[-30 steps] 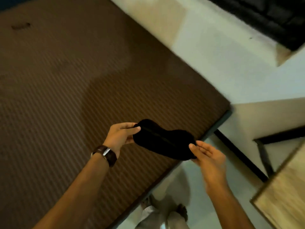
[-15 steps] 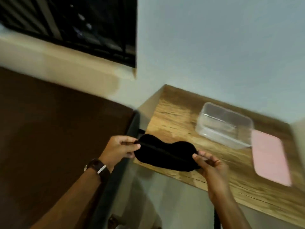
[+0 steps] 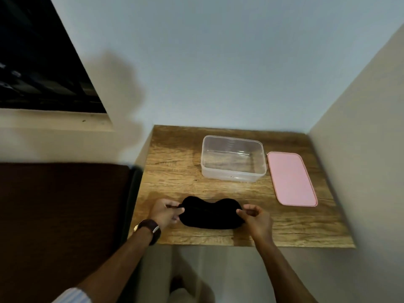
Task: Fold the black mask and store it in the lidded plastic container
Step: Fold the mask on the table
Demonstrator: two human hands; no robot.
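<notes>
The black mask (image 3: 211,213) is stretched out flat over the front part of the wooden table (image 3: 175,171). My left hand (image 3: 165,212) pinches its left end and strap, and my right hand (image 3: 254,216) pinches its right end. Behind the mask stands the clear plastic container (image 3: 232,159), open and with nothing in it. Its pink lid (image 3: 291,178) lies flat on the table just right of the container.
A brown mattress or carpeted surface (image 3: 63,215) lies to the left of the table. A wall (image 3: 360,149) closes the table's right side and another runs behind it. A dark window (image 3: 39,66) is at the upper left.
The view swung from the brown surface to the table. Both hands carried the mask over the table, and it now sits low over the wood in front of the container.
</notes>
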